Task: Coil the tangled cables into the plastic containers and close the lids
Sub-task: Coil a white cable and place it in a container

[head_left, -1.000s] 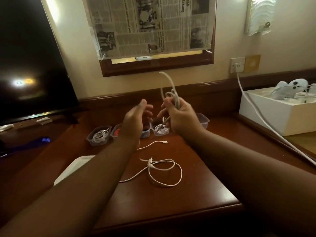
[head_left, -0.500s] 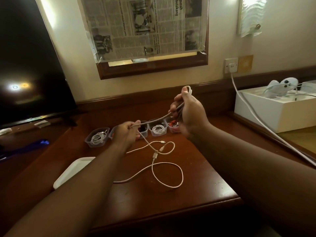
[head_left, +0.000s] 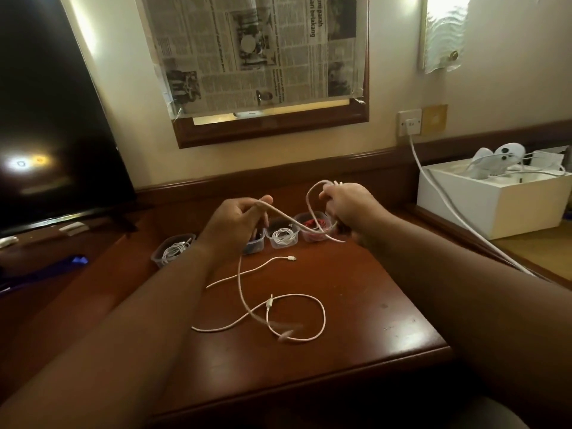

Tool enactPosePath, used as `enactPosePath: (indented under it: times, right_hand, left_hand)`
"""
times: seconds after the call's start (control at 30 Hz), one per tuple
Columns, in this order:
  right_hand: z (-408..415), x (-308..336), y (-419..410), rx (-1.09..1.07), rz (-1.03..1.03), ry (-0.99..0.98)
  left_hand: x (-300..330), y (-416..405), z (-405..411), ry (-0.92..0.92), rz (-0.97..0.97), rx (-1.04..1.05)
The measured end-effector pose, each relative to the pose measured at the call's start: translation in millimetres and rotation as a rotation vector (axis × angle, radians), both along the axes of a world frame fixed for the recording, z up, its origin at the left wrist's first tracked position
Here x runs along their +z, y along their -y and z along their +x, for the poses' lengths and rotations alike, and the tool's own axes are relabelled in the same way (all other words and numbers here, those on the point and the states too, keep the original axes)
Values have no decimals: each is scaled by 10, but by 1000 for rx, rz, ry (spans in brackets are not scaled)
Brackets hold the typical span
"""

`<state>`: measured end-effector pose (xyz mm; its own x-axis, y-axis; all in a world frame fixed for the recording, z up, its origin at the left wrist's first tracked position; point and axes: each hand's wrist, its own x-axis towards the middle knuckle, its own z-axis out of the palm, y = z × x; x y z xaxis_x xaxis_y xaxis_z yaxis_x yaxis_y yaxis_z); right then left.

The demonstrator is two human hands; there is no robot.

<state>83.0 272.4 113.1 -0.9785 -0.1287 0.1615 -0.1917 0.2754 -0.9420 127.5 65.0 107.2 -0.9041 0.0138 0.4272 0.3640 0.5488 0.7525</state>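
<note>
- Cable [head_left: 288,219], white, is held in the air between both hands above the row of plastic containers; its free end hangs down blurred over the tabletop [head_left: 356,305].
- Left hand [head_left: 235,226] has its grip closed on the cable, thumb and fingers pinching it just in front of the containers.
- Right hand [head_left: 349,209] has its grip curled around gathered loops of the same cable, one loop arching up to the left of the hand, above the container of red cable [head_left: 315,230].
- Container with a coiled white cable [head_left: 282,238] sits just left of the red one, lid off.
- Another container [head_left: 255,244] stands left of that, mostly hidden behind the left hand; its contents cannot be told.
- Leftmost container [head_left: 173,250], holding a white coil, sits apart from the others, further left.
- Second white cable [head_left: 297,317] lies loose on the tabletop in front of the containers, in a wide loop.
- Dark screen [head_left: 52,125] stands far left of the containers.
- White box [head_left: 495,209] sits to their right, with a thick white lead [head_left: 439,196] running past it from a wall socket [head_left: 410,122].
</note>
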Motion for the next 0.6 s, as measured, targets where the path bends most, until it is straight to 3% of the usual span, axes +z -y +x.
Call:
enactPosePath:
  times: [0.07,0.1,0.17,0.23,0.3,0.4,0.43,0.47,0.57,0.6]
  right_hand:
    - [2,12,-98,113,508,-45]
    - [11,10,-132,227,634,21]
    - [63,-8,-165,517,700,283]
    - [145,-29,-142,778,753,495]
    - [228,-82,-67,847,757,559]
    - [251,-190,14,726,775,334]
    - [225,-220,25,641,722,210]
    - [204,-241,36,552,544,124]
    - [180,-227,-17,283,-420,319]
    - [213,-216,-45,225,-654,307]
  left_hand:
    - [48,-71,108,56,-130,-7]
    - [73,-103,148,102,-189,-14]
    - [139,-161,239,268,-248,-91]
    - [214,-205,317,452,-65,-230]
    - [272,-207,349,556,272,-343]
    - [278,-197,356,583,681,-388]
    - [265,-198,349,577,800,-375]
    - [247,-198,344,565,914,-349]
    - [201,-214,346,499,1200,-223]
    - [186,-218,341,470,1284,-172]
